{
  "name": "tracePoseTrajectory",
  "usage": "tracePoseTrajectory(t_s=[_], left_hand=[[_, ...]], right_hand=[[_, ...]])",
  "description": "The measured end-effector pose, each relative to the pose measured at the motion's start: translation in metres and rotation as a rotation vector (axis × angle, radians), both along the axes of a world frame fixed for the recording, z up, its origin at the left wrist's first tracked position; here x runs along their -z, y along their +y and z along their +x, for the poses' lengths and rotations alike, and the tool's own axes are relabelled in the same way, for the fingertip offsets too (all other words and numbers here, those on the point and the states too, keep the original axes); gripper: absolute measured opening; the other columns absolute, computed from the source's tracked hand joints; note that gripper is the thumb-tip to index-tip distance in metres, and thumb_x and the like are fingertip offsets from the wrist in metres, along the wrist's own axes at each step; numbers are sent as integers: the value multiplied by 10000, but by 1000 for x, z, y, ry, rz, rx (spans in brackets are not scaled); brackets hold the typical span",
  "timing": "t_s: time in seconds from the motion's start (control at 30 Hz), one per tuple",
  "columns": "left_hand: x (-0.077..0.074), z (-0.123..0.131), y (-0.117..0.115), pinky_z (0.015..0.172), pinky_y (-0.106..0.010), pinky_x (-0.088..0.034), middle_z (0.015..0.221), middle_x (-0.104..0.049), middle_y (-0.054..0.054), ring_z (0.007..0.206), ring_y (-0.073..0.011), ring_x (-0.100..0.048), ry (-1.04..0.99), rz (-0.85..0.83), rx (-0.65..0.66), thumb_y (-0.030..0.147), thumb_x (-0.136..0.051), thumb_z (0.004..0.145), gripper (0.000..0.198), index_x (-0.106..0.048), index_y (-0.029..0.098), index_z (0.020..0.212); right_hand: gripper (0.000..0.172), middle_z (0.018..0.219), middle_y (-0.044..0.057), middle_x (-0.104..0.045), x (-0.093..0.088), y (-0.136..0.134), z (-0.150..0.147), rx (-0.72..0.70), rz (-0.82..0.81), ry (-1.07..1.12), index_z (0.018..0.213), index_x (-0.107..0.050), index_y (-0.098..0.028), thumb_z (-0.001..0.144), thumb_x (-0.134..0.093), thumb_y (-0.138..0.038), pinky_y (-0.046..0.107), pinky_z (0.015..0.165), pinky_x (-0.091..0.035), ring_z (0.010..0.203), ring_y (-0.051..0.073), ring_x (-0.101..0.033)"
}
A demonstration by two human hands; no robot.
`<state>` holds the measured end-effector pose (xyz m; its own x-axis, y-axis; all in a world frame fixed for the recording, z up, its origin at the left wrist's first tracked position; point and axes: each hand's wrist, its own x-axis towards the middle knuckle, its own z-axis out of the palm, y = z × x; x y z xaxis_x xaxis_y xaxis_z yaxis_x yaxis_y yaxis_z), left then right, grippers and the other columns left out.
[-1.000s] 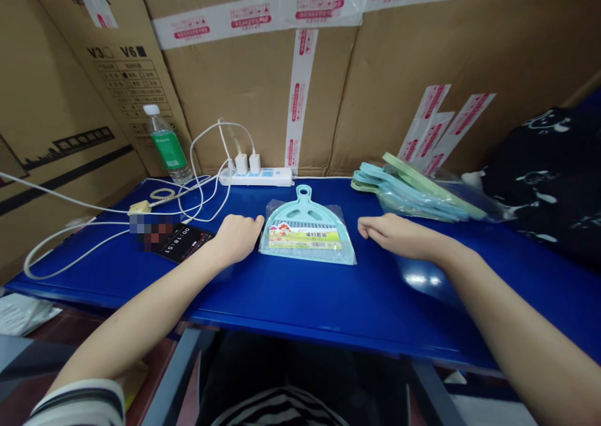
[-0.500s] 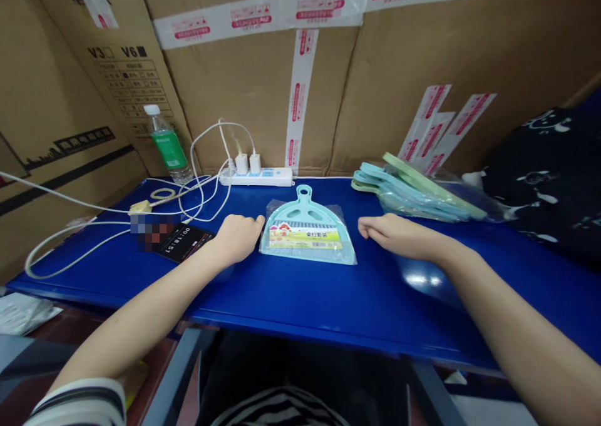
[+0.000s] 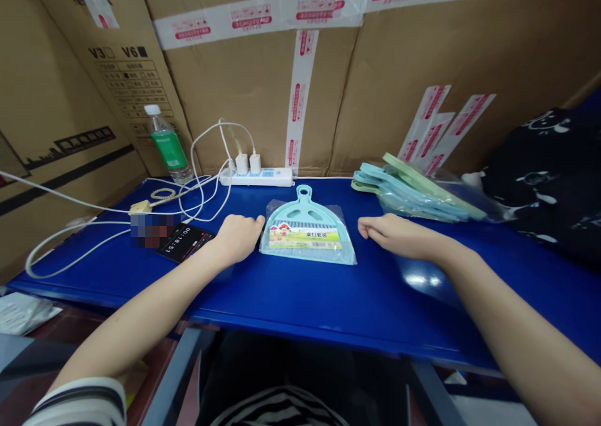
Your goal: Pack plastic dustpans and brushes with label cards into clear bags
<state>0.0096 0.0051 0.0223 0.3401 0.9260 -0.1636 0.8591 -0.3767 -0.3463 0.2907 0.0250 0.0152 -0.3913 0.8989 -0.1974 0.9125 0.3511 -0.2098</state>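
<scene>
A light-blue dustpan (image 3: pixel 304 211) in a clear plastic bag lies flat on the blue table (image 3: pixel 300 294), its handle pointing away from me. A colourful printed label (image 3: pixel 305 236) sits across it, and grey brush bristles show behind the label. My left hand (image 3: pixel 239 238) rests closed just left of the dustpan, thumb side close to its edge; I see nothing in it. To the right, apart from the dustpan, my right hand (image 3: pixel 387 233) is also on the table, fingers curled in with nothing visible inside.
Bagged blue and green dustpans (image 3: pixel 417 191) are piled at the back right, near a dark patterned cloth item (image 3: pixel 544 182). A power strip (image 3: pixel 263 177), cables, a bottle (image 3: pixel 169 147) and a phone (image 3: pixel 185 243) occupy the left. Cardboard (image 3: pixel 253 88) walls the back.
</scene>
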Motion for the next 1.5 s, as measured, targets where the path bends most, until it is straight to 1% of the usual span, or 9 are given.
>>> tracePoseTrajectory(t_s=[0.23,0.57,0.67,0.77,0.87,0.97,1.07,1.3,1.5], left_hand=[[-1,1,-1,719,-407,-509,931,-706,-189,927,-326,-684,7,3,-4,55,-320,891,314,-530,71,1124],[0,2,-3,687,-342,-480,902,-709,-159,887,-286,-690,6,35,-24,58,-351,891,284,-552,91,1089],[-3,3,-3,682,-338,-473,901,-693,-176,909,-287,-677,7,88,-67,18,-325,875,307,-561,76,1063],[-6,5,-4,681,-331,-473,907,-669,-168,921,-273,-657,-34,221,-63,16,-313,875,311,-567,87,1041],[-4,7,-5,702,-332,-482,903,-645,-126,920,-257,-626,-114,311,153,103,-357,912,247,-574,121,1028],[6,10,-8,815,-362,-484,1035,-619,-110,997,-250,-580,-192,247,483,274,-415,950,243,-562,144,1093],[18,12,-9,909,-394,-461,1209,-566,-96,1102,-256,-527,-250,185,642,336,-451,946,313,-521,179,1207],[24,18,-11,859,-360,-496,1204,-571,-84,1095,-240,-536,-219,172,588,270,-435,958,299,-516,206,1238],[23,23,-14,774,-346,-531,1182,-584,-95,1072,-245,-555,-157,191,459,296,-411,970,321,-498,214,1268]], right_hand=[[210,569,1,-488,-2,-1,-1,6,15,-3,661,-418,-239,807,-305,-138,289,571,-350,579,179,-480],[213,585,4,-492,-1,-1,0,-1,10,-10,671,-414,-241,811,-292,-137,292,580,-353,595,185,-487],[206,589,2,-498,-1,-1,1,-7,12,-13,673,-409,-241,806,-296,-133,291,579,-354,595,183,-492],[209,594,4,-506,0,0,2,-5,19,-7,673,-413,-241,809,-293,-136,289,580,-358,601,182,-498],[214,589,4,-505,1,0,2,-6,26,-7,674,-418,-241,813,-292,-139,287,578,-361,598,181,-499],[206,586,1,-507,1,1,2,-24,47,-13,675,-414,-241,813,-297,-142,282,566,-358,582,173,-499],[204,603,4,-527,1,1,1,-35,71,-5,685,-421,-240,817,-297,-147,279,568,-365,584,169,-509],[202,626,17,-553,0,1,-2,-29,97,1,705,-433,-242,818,-288,-160,294,597,-385,609,186,-532],[199,663,29,-587,0,3,-4,-32,118,30,713,-444,-243,814,-287,-175,301,612,-395,628,196,-553]])
